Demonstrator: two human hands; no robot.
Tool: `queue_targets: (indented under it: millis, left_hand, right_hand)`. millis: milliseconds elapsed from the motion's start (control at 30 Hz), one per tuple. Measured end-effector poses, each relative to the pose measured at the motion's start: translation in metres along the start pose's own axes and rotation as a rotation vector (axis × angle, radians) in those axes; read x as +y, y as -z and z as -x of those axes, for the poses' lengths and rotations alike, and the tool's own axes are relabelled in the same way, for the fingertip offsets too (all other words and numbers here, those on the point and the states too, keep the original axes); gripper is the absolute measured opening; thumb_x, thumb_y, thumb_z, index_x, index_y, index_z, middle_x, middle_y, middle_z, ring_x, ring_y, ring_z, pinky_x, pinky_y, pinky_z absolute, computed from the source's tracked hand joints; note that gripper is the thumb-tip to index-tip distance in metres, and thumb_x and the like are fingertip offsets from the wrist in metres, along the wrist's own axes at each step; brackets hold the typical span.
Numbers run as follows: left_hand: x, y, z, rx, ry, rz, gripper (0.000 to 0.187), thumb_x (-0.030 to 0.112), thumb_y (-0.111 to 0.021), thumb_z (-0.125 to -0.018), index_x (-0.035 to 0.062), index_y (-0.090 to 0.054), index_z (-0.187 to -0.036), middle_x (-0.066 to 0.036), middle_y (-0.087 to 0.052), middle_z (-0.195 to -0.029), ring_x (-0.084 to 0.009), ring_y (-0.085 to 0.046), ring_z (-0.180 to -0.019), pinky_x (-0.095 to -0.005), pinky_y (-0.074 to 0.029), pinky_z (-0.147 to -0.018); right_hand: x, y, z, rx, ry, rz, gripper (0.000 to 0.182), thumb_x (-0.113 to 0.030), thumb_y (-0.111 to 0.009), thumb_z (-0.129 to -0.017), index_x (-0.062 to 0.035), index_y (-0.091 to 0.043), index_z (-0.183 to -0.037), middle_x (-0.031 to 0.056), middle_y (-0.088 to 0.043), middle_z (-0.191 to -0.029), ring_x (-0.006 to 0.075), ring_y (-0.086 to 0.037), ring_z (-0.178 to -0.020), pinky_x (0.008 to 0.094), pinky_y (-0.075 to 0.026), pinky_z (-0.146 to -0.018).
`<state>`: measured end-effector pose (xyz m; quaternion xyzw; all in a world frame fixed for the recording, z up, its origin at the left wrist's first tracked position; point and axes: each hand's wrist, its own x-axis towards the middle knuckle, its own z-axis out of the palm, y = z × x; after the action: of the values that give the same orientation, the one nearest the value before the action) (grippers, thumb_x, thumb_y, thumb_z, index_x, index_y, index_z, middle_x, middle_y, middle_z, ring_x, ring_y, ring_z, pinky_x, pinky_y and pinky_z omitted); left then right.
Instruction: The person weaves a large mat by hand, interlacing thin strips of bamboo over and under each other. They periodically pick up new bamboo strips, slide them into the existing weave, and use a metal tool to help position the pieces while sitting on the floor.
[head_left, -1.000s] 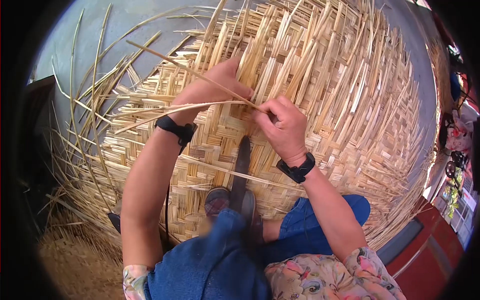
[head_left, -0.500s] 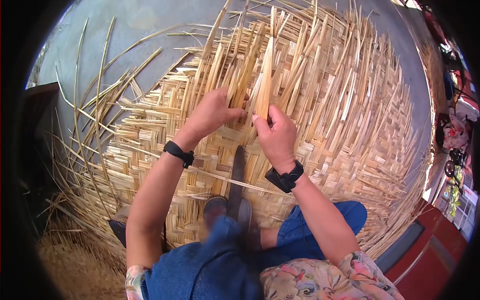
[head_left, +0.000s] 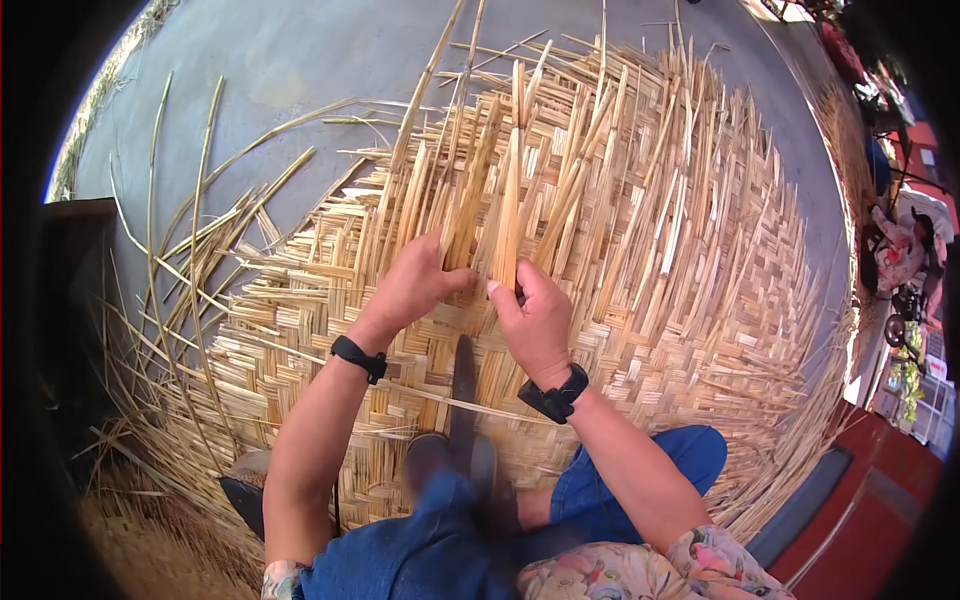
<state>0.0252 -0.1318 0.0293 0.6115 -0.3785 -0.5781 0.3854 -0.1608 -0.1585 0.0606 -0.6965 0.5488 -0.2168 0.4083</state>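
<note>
A large woven mat of split bamboo-like strips (head_left: 640, 330) lies under my hands, its loose strip ends pointing away from me. My right hand (head_left: 535, 315) is closed, pinching the near end of a pale flat strip (head_left: 511, 190) between thumb and fingers. Just left of it, my left hand (head_left: 408, 285) curls around darker yellow strips (head_left: 468, 205); its thumb lies across their near ends and its fingers are partly hidden behind them. Below the hands, a dark, flat, blade-like piece (head_left: 463, 385) rests on the mat, reaching toward my shoes (head_left: 428, 455).
Loose long strips (head_left: 205, 240) are scattered on the grey floor (head_left: 290, 75) at the left. One thin strip (head_left: 450, 402) crosses the mat before my feet. A dark box-like object (head_left: 80, 240) stands far left. A red surface (head_left: 850, 510) is at lower right, with a person (head_left: 905, 250) beyond.
The view has tilted up, so the mat and both hands sit lower in the picture. Both hands keep their hold on the strips, with little other visible movement.
</note>
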Motion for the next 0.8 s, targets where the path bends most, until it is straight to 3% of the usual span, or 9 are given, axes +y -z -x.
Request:
queue_targets:
  millis: [167,300,400,500,600,700,800]
  left_hand:
    - [-0.018,-0.004,0.003,0.034,-0.031,0.218,0.030,-0.003,-0.071,-0.088,0.0002,-0.064,-0.117,-0.002,-0.071,-0.102,-0.0092,-0.065,-0.089,-0.0283,-0.056,-0.079]
    - [0.002,-0.001,0.003,-0.008,-0.018,0.365,0.035,-0.003,-0.071,-0.087,-0.0025,-0.063,-0.122,-0.005,-0.071,-0.111,-0.0094,-0.067,-0.097,-0.0257,-0.056,-0.083]
    - [-0.002,0.004,0.005,-0.044,0.124,0.390,0.032,-0.004,-0.073,-0.086,-0.0028,-0.066,-0.117,-0.007,-0.066,-0.125,-0.0119,-0.065,-0.107,-0.0274,-0.055,-0.090]
    - [-0.018,0.007,0.003,-0.036,-0.032,0.358,0.035,-0.003,-0.077,-0.084,-0.0021,-0.068,-0.118,-0.006,-0.059,-0.137,-0.0147,-0.061,-0.118,-0.0296,-0.053,-0.096]
    - [-0.022,0.014,-0.001,-0.051,-0.283,0.184,0.041,-0.001,-0.080,-0.082,-0.0008,-0.069,-0.122,-0.005,-0.052,-0.146,-0.0169,-0.057,-0.125,-0.0306,-0.050,-0.101]
    - [-0.013,0.016,0.006,-0.012,-0.096,0.493,0.043,0.002,-0.080,-0.085,0.0009,-0.069,-0.127,-0.005,-0.058,-0.140,-0.0168,-0.061,-0.119,-0.0289,-0.054,-0.096]
    - [0.016,0.021,0.033,0.296,-0.011,0.650,0.035,0.005,-0.076,-0.090,0.0016,-0.070,-0.125,-0.006,-0.066,-0.126,-0.0148,-0.066,-0.108,-0.0281,-0.060,-0.087]
  right_hand:
    - [0.002,-0.004,-0.003,0.035,0.027,0.012,0.027,-0.020,-0.070,-0.087,-0.0032,-0.050,-0.080,0.0138,-0.054,-0.070,0.0337,-0.056,-0.060,0.0427,-0.044,-0.056]
    - [0.004,-0.005,-0.005,0.014,-0.017,-0.019,0.026,-0.020,-0.069,-0.087,-0.0029,-0.051,-0.080,0.0141,-0.056,-0.071,0.0342,-0.057,-0.061,0.0435,-0.044,-0.056]
    - [0.004,-0.006,-0.010,0.000,-0.024,0.036,0.022,-0.021,-0.069,-0.087,-0.0039,-0.055,-0.083,0.0140,-0.057,-0.072,0.0344,-0.059,-0.063,0.0437,-0.046,-0.058]
    - [-0.001,-0.004,-0.011,-0.081,-0.023,0.056,0.015,-0.020,-0.068,-0.088,-0.0058,-0.064,-0.092,0.0123,-0.061,-0.079,0.0331,-0.062,-0.071,0.0410,-0.049,-0.064]
    - [0.003,0.001,-0.016,-0.260,0.074,0.053,0.020,-0.019,-0.067,-0.089,-0.0089,-0.070,-0.106,0.0110,-0.064,-0.092,0.0316,-0.065,-0.082,0.0376,-0.051,-0.071]
    - [0.018,0.009,-0.029,-0.454,0.100,-0.029,0.027,-0.015,-0.065,-0.094,-0.0068,-0.068,-0.119,0.0102,-0.067,-0.103,0.0256,-0.067,-0.089,0.0332,-0.052,-0.076]
    - [0.008,0.021,-0.035,-0.567,-0.232,-0.331,0.029,-0.008,-0.064,-0.097,-0.0001,-0.063,-0.125,0.0063,-0.067,-0.107,0.0154,-0.065,-0.093,0.0289,-0.053,-0.085]
